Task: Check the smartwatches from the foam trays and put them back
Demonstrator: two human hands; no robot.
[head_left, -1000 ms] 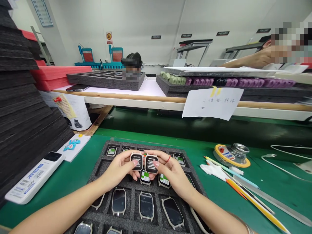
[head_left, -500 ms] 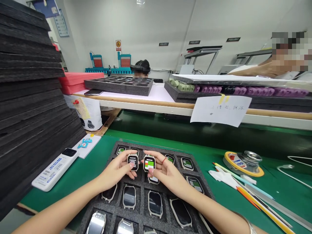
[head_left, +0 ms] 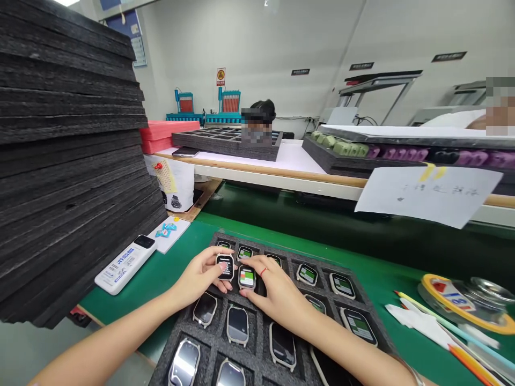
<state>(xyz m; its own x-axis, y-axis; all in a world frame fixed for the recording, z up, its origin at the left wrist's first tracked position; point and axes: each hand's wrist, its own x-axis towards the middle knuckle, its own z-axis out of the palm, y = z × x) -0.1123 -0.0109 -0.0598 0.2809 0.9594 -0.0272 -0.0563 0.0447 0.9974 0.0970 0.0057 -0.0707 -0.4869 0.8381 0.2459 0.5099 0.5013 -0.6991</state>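
Grasped in the left hand [head_left: 204, 276], between thumb and fingers: one text-screen smartwatch [head_left: 225, 267], rounded-rectangular, strapless, pale beige at the case, black across the display with lines of white writing, partly covered by the thumb. Grasped by the edges in the right hand [head_left: 276, 287], just beside at 3 o'clock: one color-screen smartwatch [head_left: 247, 277], alike in case, patched green, white and orange-red on the display. Both over the second row from the far edge of the gray foam tray [head_left: 257, 311]; unclear whether seated in or lifted above a pocket.

Counted in the tray, beyond the two grasped: thirteen tray smartwatches [head_left: 237, 325]. Far row, five, with green-and-white displays; second row, two, likewise lit; third row, four, dark; nearest row, two, dark or glossy with reflections. Possibly more beneath the right hand.

On the green counter [head_left: 175, 262], taken from the tray's center: at 10 o'clock, one white power bank [head_left: 125, 266] and one white card [head_left: 183, 229] with small blue packets [head_left: 166, 230]; at 3 o'clock, one tape roll [head_left: 427, 292], orange-yellow at the rim. Farther out at 10 o'clock, one tall stack of black foam sheets [head_left: 72, 161]. At 2 o'clock, one handwritten paper [head_left: 426, 195].
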